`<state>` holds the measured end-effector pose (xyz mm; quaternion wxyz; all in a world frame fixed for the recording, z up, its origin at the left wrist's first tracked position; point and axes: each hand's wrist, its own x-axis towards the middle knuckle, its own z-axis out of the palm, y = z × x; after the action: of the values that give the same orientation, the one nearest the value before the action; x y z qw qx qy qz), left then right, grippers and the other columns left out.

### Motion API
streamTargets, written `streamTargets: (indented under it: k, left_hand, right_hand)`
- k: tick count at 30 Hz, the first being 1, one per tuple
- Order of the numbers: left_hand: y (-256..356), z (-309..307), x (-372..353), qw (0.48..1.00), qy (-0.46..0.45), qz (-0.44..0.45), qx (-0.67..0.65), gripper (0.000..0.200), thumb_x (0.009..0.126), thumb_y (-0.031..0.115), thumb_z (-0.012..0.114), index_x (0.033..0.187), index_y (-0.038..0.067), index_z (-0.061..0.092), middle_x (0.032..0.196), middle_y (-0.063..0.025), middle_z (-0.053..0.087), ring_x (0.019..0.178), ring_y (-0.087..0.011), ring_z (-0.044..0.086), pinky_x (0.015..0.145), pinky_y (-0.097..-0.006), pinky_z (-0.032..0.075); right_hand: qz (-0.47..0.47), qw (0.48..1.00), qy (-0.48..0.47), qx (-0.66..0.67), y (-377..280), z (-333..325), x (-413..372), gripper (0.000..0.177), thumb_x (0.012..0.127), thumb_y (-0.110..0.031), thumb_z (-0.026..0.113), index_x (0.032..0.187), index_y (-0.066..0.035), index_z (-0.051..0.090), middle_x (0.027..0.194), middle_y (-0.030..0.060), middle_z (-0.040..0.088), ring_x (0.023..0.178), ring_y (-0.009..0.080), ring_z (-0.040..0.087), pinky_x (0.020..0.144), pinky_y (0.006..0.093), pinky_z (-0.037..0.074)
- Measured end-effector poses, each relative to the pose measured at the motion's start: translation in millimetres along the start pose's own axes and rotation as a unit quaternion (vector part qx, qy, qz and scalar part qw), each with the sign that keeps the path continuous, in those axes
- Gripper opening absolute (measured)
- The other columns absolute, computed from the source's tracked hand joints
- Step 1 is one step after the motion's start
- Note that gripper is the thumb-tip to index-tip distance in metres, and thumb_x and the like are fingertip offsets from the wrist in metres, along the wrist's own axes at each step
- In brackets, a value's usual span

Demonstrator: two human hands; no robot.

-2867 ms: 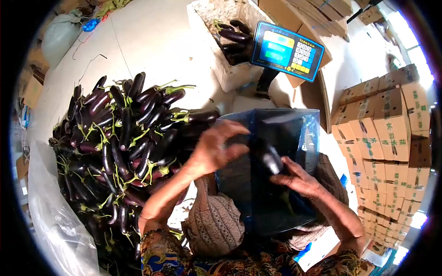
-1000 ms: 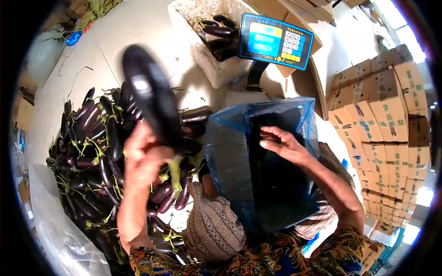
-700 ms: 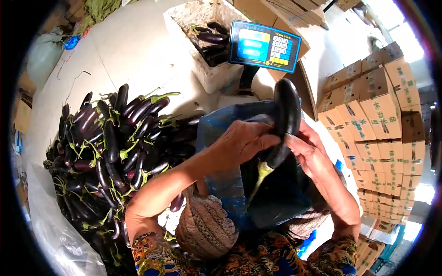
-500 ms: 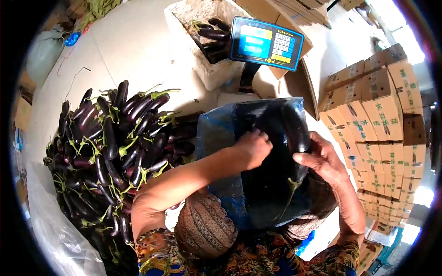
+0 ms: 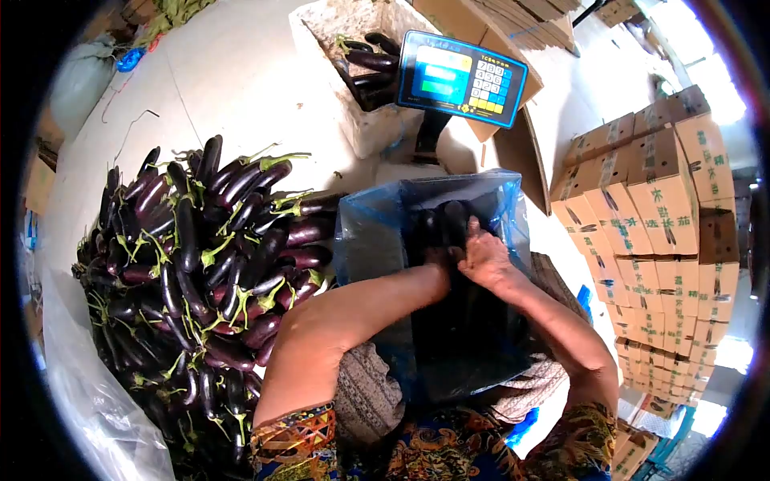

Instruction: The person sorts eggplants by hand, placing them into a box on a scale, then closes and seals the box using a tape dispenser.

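Both hands are inside the blue bag (image 5: 373, 240), which stands open in the middle of the scene, just right of the pile (image 5: 200, 248) of eggplants. The left hand (image 5: 437, 258) reaches in from the near left. Its fingers are lost in the dark of the bag, so its grip cannot be told. The right hand (image 5: 484, 256) comes in from the near right and lies against the eggplants (image 5: 443, 220) packed at the far end of the bag. Its fingers are close together and bent onto their rounded ends; whether they clasp one or only press on it cannot be told. The two hands touch or nearly touch at the wrists.

The pile spreads over the floor on the left, dark purple with green stems, and a clear plastic sheet (image 5: 88, 401) lies at its near left edge. Beyond the bag stands a scale display (image 5: 459, 78) with a blue face and keypad. Left of it is a white foam box (image 5: 357, 128) with a few eggplants in it. On the right rises a stack of cartons (image 5: 666, 200).
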<state>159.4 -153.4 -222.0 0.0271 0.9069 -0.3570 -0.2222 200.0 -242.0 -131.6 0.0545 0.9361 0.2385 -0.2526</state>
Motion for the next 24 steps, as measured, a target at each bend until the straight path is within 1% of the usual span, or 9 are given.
streamTargets:
  k: [2,6,9,13,16,18,20,22,24]
  left_hand:
    - [-1.2,1.0,2.6,1.0,-0.002,0.0,0.002,0.031,0.082,0.016,0.056,0.11,0.009,0.066,0.115,-0.0133,0.059,0.109,-0.0325,0.053,0.088,-0.0525,0.045]
    - [0.1,3.5,-1.1,1.0,0.004,-0.003,0.007,0.03,0.082,0.017,0.056,0.109,0.01,0.066,0.112,-0.0124,0.061,0.106,-0.0314,0.055,0.087,-0.0518,0.046]
    - [4.8,2.8,-9.2,1.0,0.009,-0.01,0.0,0.029,0.083,0.017,0.056,0.109,0.01,0.067,0.11,-0.0116,0.063,0.104,-0.0306,0.057,0.085,-0.0514,0.047]
    - [10.0,-5.4,-27.1,1.0,0.006,-0.011,-0.005,0.028,0.084,0.017,0.055,0.109,0.011,0.067,0.107,-0.0107,0.065,0.102,-0.0295,0.06,0.084,-0.0507,0.048]
    - [9.7,-24.9,-50.7,1.0,0.001,0.002,-0.028,0.028,0.084,0.017,0.055,0.108,0.012,0.067,0.105,-0.0099,0.067,0.1,-0.0287,0.061,0.082,-0.0503,0.049]
    - [2.1,-48.4,-77.5,0.996,0.039,0.03,-0.077,0.027,0.084,0.018,0.055,0.108,0.012,0.068,0.104,-0.0094,0.068,0.099,-0.0281,0.063,0.081,-0.05,0.05]
    - [-19.6,-71.1,-116.1,0.946,0.221,0.096,-0.219,0.017,0.081,0.014,0.058,0.093,0.005,0.066,0.072,-0.0112,0.066,0.067,-0.0299,0.064,0.06,-0.0419,0.05]
    - [-56.5,-67.5,-157.7,0.737,0.431,0.183,-0.487,0.016,0.084,0.013,0.059,0.094,0.003,0.065,0.075,-0.0134,0.065,0.067,-0.0265,0.063,0.056,-0.033,0.05]
    - [-98.4,-45.1,-199.4,0.672,0.462,-0.134,-0.563,0.023,0.085,0.01,0.059,0.107,0.004,0.06,0.089,-0.0116,0.067,0.077,-0.0181,0.064,0.07,-0.0306,0.051]
  right_hand:
    - [0.032,0.998,-0.011,-0.052,-2.8,22.9,21.3,0.078,0.086,-0.037,0.058,0.142,0.006,0.024,0.113,0.024,0.059,0.092,0.0386,0.064,0.079,0.0452,0.053]
    - [-0.013,0.993,0.059,-0.105,2.5,71.4,34.8,0.074,0.087,-0.036,0.056,0.141,0.006,0.028,0.106,0.0208,0.061,0.089,0.0278,0.064,0.071,0.0377,0.054]
    - [-0.043,0.995,0.039,-0.084,5.0,58.8,31.2,0.06,0.087,-0.039,0.058,0.129,0.002,0.042,0.105,0.0153,0.063,0.093,0.0315,0.064,0.073,0.045,0.054]
    - [0.02,0.998,-0.019,-0.06,16.1,95.4,42.0,0.043,0.089,-0.037,0.054,0.116,-0.004,0.047,0.102,0.0176,0.064,0.095,0.0351,0.064,0.078,0.0454,0.053]
    - [0.094,0.995,0.01,-0.033,-1.6,111.3,47.7,0.044,0.09,-0.034,0.052,0.122,-0.005,0.047,0.105,0.0169,0.064,0.097,0.031,0.065,0.078,0.0427,0.053]
    - [0.024,0.998,0.007,-0.065,3.7,110.1,53.2,0.034,0.091,-0.029,0.052,0.111,-0.002,0.048,0.094,0.0185,0.065,0.084,0.0333,0.066,0.067,0.0446,0.054]
    - [0.013,0.995,0.021,-0.101,20.7,128.7,62.3,0.031,0.091,-0.026,0.051,0.108,0.001,0.048,0.085,0.0185,0.066,0.074,0.0336,0.067,0.059,0.0441,0.054]
    - [0.053,0.986,0.049,-0.148,36.7,167.0,77.7,0.032,0.092,-0.023,0.048,0.111,0.003,0.047,0.079,0.017,0.067,0.065,0.032,0.067,0.054,0.041,0.054]
    - [-0.049,0.981,0.051,-0.183,36.6,141.3,65.6,0.036,0.093,-0.019,0.045,0.117,0.007,0.048,0.077,0.0139,0.068,0.062,0.0274,0.068,0.051,0.0394,0.055]
